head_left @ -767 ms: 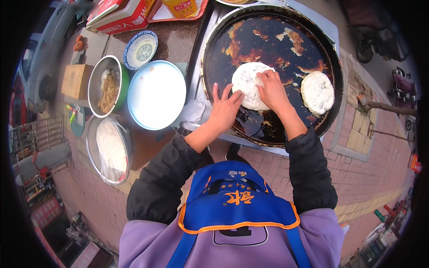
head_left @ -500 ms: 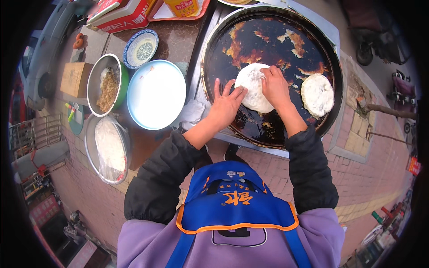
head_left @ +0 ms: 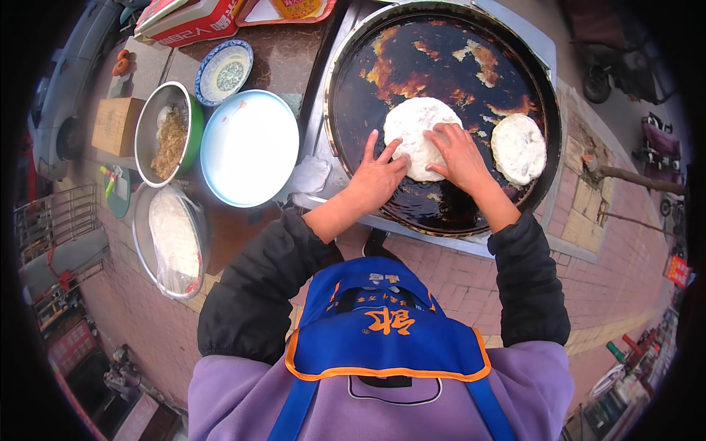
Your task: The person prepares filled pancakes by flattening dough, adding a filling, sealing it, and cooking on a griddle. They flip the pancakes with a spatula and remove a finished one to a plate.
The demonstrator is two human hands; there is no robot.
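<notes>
A round white flatbread dough (head_left: pixel 421 121) lies flat in the large round black griddle pan (head_left: pixel 441 214), near its middle. My left hand (head_left: pixel 376 178) is at the dough's lower left edge, fingers apart and fingertips touching it. From the right, my right hand (head_left: pixel 465 163) rests its spread fingertips on top of the dough; part of the dough is hidden under both hands. A second, smaller flatbread dough (head_left: pixel 519 149) sits apart, close to the pan's right rim.
Left of the pan stand a pale blue-rimmed tray (head_left: pixel 250 147), a patterned bowl (head_left: pixel 223 72), a bowl of brown filling (head_left: pixel 170 143) and a metal basin with plastic-covered dough (head_left: pixel 175 239). A white cloth (head_left: pixel 309 175) lies by the pan. Behind are a red-and-white box (head_left: pixel 195 22) and a cardboard box (head_left: pixel 116 125).
My right hand has gone from bunched fingers at the dough's upper right to spread fingers lower on its surface. The left hand stays at the left edge. The whole view has shifted slightly.
</notes>
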